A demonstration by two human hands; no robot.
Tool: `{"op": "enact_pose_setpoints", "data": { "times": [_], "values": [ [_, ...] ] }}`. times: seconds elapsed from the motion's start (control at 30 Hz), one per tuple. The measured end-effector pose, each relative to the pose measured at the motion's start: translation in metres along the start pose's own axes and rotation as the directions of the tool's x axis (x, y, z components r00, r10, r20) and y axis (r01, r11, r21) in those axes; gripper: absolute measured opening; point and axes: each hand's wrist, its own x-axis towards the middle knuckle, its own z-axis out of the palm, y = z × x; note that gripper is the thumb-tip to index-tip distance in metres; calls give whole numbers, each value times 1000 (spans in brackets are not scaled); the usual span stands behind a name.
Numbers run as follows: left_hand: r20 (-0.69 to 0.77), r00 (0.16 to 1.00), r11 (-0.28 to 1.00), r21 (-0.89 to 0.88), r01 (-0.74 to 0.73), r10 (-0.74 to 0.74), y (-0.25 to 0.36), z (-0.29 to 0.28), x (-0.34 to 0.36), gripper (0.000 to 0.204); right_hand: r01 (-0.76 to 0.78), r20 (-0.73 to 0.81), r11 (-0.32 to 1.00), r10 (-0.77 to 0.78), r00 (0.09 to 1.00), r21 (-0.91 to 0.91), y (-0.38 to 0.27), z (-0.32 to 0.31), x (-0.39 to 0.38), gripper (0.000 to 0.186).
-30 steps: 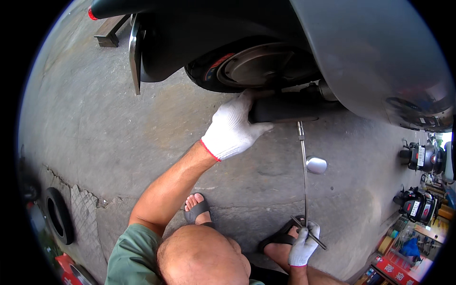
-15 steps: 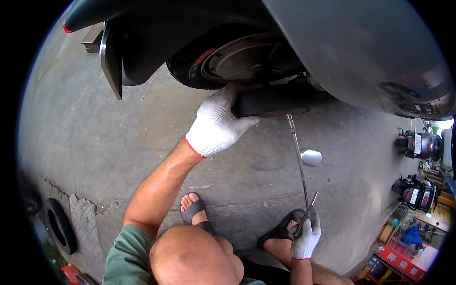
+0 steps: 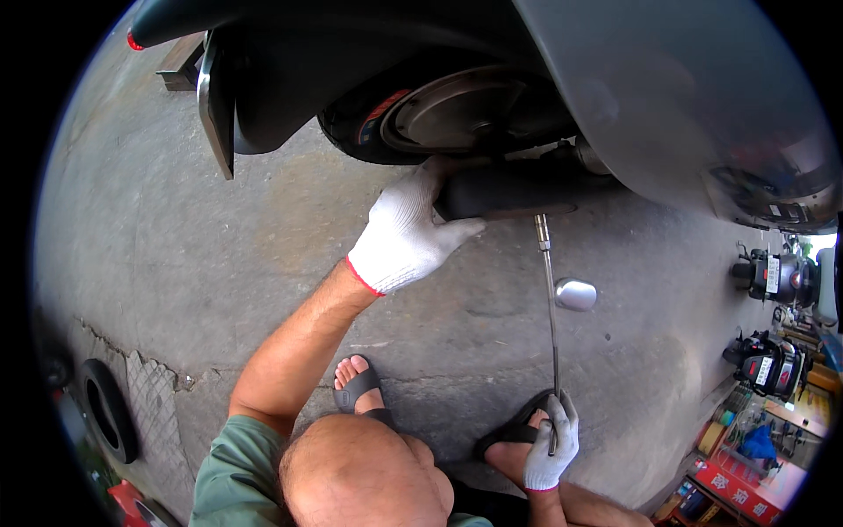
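Observation:
My left hand (image 3: 402,227), in a white knit glove with a red cuff, is wrapped around the end of a dark elongated part (image 3: 509,191) beside the scooter's rear wheel (image 3: 448,119). Its thumb lies along the lower edge, and the far fingers are hidden behind the part. My gloved right hand (image 3: 553,446) grips the handle end of a long thin T-handle socket wrench (image 3: 552,321). The socket tip meets the dark part's lower edge, right of my left thumb; the fastener itself is hidden.
A grey scooter body panel (image 3: 685,114) overhangs at upper right, and a mudguard (image 3: 263,114) hangs at left. An oval silvery piece (image 3: 575,294) lies on the concrete. Parked scooters (image 3: 768,364) and a cluttered shelf (image 3: 746,474) stand right; a loose tyre (image 3: 108,411) lies left.
My right hand has shifted slightly left and turned the wrench handle, so its crossbar points another way. The left hand keeps its hold. The whole view has drifted slightly.

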Motion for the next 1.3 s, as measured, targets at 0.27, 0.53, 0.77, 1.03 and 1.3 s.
{"op": "enact_pose_setpoints", "data": {
  "times": [0.27, 0.53, 0.77, 1.03, 1.3],
  "values": [
    [-53, 997, 997, 38, -63, 65, -4, 5, -3, 59, -524, 165, 518, 587, 793, 676, 19, -1, 7, 25],
    [-170, 961, 971, -58, -233, 220, -13, 55, -67, 37, -630, 358, 175, 696, 623, 756, 15, -10, 26, 22],
    [557, 830, 862, -420, 284, -2, -7, 143, -81, 40, -595, 412, 122, 613, 674, 794, 8, -2, 23, 26],
    [590, 807, 813, -478, 331, 18, -1, 161, -81, 29, -597, 543, 158, 281, 791, 787, 28, 2, 14, 42],
    [599, 800, 749, -511, 421, -41, -1, 150, -84, 31, -335, 185, 894, 291, 939, 297, 25, 13, 7, 28]
  ]
}}
